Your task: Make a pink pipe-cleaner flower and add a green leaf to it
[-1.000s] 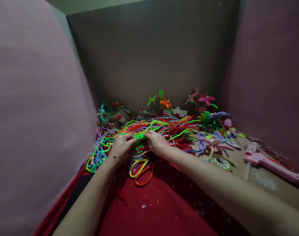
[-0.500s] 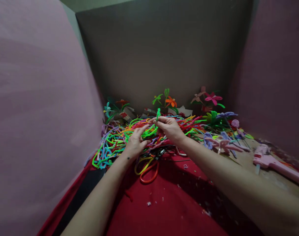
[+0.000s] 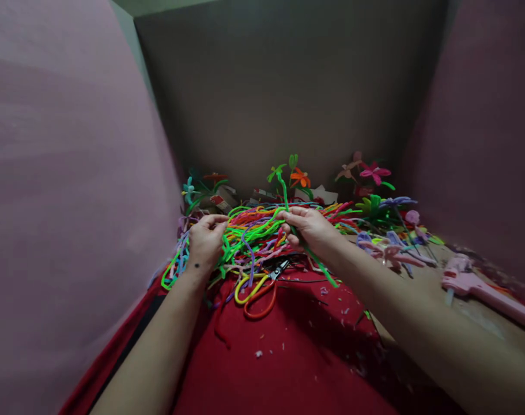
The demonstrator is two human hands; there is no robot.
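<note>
A big tangle of coloured pipe cleaners point(image 3: 262, 233) lies on the red cloth point(image 3: 288, 351). My right hand point(image 3: 312, 227) is closed round a green pipe cleaner point(image 3: 284, 193) that sticks up above my fist and trails down below it. My left hand point(image 3: 206, 242) rests on the left side of the pile with its fingers curled into the strands. Scissors with yellow and orange handles point(image 3: 256, 291) lie at the pile's near edge, between my two hands.
Finished pipe-cleaner flowers point(image 3: 374, 173) stand along the back wall and lie at the right. A pink glue gun point(image 3: 482, 288) rests on the bare tabletop at the right. Cardboard and pink panels wall in the space. Small scraps dot the cloth.
My right hand has pulled a green pipe cleaner up out of the pile. My left hand has slid left along the tangle. The scissors' blades now show.
</note>
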